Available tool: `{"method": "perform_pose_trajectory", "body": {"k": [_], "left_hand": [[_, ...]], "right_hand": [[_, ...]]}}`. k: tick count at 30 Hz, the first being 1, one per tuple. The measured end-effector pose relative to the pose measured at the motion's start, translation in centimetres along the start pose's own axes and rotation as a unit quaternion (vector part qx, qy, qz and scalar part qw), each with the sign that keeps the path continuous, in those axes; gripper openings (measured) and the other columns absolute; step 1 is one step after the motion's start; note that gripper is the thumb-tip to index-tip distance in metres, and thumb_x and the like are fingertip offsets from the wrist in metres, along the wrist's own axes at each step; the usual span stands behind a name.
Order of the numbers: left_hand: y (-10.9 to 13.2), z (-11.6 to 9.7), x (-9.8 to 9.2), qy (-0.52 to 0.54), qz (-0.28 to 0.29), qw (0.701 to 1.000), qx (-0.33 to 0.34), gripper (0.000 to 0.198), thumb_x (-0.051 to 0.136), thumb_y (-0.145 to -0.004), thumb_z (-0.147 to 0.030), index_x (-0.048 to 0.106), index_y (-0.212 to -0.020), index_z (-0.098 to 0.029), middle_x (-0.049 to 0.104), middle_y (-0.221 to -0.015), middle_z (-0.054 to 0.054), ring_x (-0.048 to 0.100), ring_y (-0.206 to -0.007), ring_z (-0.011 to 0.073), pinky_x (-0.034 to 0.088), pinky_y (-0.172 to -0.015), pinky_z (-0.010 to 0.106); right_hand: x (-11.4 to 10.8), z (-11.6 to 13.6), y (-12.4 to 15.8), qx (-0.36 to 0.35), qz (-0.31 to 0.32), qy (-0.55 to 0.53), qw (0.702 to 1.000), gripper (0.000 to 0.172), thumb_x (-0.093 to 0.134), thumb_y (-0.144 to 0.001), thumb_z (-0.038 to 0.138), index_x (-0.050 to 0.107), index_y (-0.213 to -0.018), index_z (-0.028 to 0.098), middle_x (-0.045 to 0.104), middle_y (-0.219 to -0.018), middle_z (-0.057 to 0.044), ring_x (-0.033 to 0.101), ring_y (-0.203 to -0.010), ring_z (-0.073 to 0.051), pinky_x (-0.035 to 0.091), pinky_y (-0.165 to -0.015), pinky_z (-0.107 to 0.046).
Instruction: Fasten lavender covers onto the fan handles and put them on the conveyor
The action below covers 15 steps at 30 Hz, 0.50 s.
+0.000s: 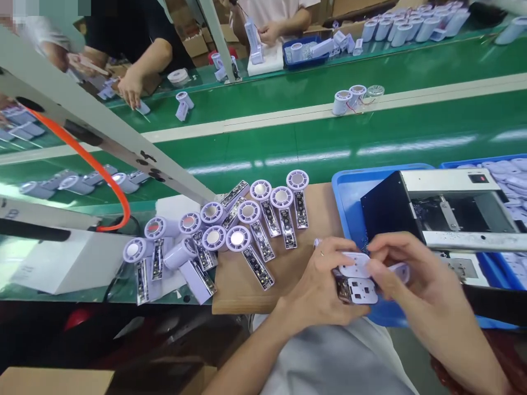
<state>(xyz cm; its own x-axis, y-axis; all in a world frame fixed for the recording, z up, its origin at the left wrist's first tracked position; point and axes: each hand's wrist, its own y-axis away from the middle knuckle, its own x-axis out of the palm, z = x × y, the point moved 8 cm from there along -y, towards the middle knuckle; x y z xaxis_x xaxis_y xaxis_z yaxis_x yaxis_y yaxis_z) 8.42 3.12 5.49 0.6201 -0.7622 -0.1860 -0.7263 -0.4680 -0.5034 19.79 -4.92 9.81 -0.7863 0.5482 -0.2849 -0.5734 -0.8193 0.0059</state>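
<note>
My left hand [310, 288] is closed around a lavender plastic fan body, with a pale end plate with square cutouts [363, 291] showing at its end. A rounded lavender cover piece [354, 265] lies against it, pinched between my left fingers and my right thumb. My right hand [415, 274] is closed on the cover from the other side, and another small lavender piece [400, 272] shows by its fingers. Left of my hands, several lavender fan bodies [257, 267] with round heads and exposed circuit boards lie on a brown board [239, 299].
A blue tray [343, 189] with a black and silver machine [448, 189] stands at the right, beside a bin of lavender parts [508, 170]. A metal post [123, 142] with an orange hose [88, 162] rises at left. Across the green conveyor [288, 137], co-workers' hands [132, 88] handle parts.
</note>
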Motion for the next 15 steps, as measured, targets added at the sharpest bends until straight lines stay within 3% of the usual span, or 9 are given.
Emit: {"method": "perform_pose_trajectory", "body": {"k": [4, 7, 9, 12, 15], "left_hand": [[-0.6, -0.6, 0.1, -0.046, -0.022, 0.998, 0.043, 0.069, 0.083, -0.081, -0.028, 0.030, -0.124, -0.037, 0.055, -0.129, 0.006, 0.065, -0.113, 0.0243, 0.059, -0.094, 0.046], [-0.8, -0.5, 0.7, -0.085, -0.008, 0.995, 0.055, 0.059, 0.080, -0.082, -0.032, 0.035, -0.121, -0.035, 0.056, -0.124, 0.006, 0.065, -0.105, 0.0236, 0.056, -0.093, 0.046], [-0.9, -0.3, 0.8, -0.082, -0.006, 0.995, 0.052, 0.057, 0.081, -0.084, -0.035, 0.038, -0.122, -0.034, 0.058, -0.123, 0.005, 0.066, -0.103, 0.0234, 0.054, -0.094, 0.046], [-1.1, 0.0, 0.5, -0.054, -0.023, 0.997, 0.057, 0.066, 0.088, -0.082, -0.048, 0.040, -0.124, -0.033, 0.059, -0.123, 0.006, 0.067, -0.102, 0.0224, 0.053, -0.092, 0.043], [-1.1, -0.1, 0.0, -0.027, -0.057, 0.994, 0.093, 0.082, 0.091, -0.072, -0.068, 0.041, -0.126, -0.031, 0.059, -0.120, 0.006, 0.068, -0.097, 0.0216, 0.054, -0.085, 0.039]], "right_hand": [[-1.6, 2.2, 2.5, -0.036, -0.071, 0.048, 0.996, 0.017, 0.067, -0.106, 0.043, 0.061, -0.116, 0.032, 0.069, -0.106, -0.005, 0.072, -0.094, -0.022, 0.065, -0.077, -0.026], [-2.8, 2.2, 4.3, 0.015, -0.169, 0.046, 0.984, 0.026, 0.077, -0.099, 0.046, 0.057, -0.108, 0.032, 0.072, -0.102, -0.005, 0.074, -0.094, -0.027, 0.068, -0.083, -0.035], [-3.2, 2.3, 4.9, 0.013, -0.198, 0.075, 0.977, 0.020, 0.078, -0.099, 0.044, 0.063, -0.102, 0.031, 0.072, -0.103, -0.004, 0.073, -0.095, -0.028, 0.067, -0.088, -0.040], [-2.8, 3.1, 4.7, -0.107, -0.138, 0.195, 0.965, 0.003, 0.069, -0.106, 0.032, 0.072, -0.107, 0.032, 0.071, -0.110, -0.003, 0.071, -0.097, -0.026, 0.060, -0.087, -0.042], [-1.5, 4.2, 5.1, -0.305, -0.060, 0.313, 0.898, 0.014, 0.066, -0.106, 0.012, 0.073, -0.107, 0.024, 0.072, -0.111, -0.005, 0.070, -0.102, -0.025, 0.054, -0.091, -0.039]]}}
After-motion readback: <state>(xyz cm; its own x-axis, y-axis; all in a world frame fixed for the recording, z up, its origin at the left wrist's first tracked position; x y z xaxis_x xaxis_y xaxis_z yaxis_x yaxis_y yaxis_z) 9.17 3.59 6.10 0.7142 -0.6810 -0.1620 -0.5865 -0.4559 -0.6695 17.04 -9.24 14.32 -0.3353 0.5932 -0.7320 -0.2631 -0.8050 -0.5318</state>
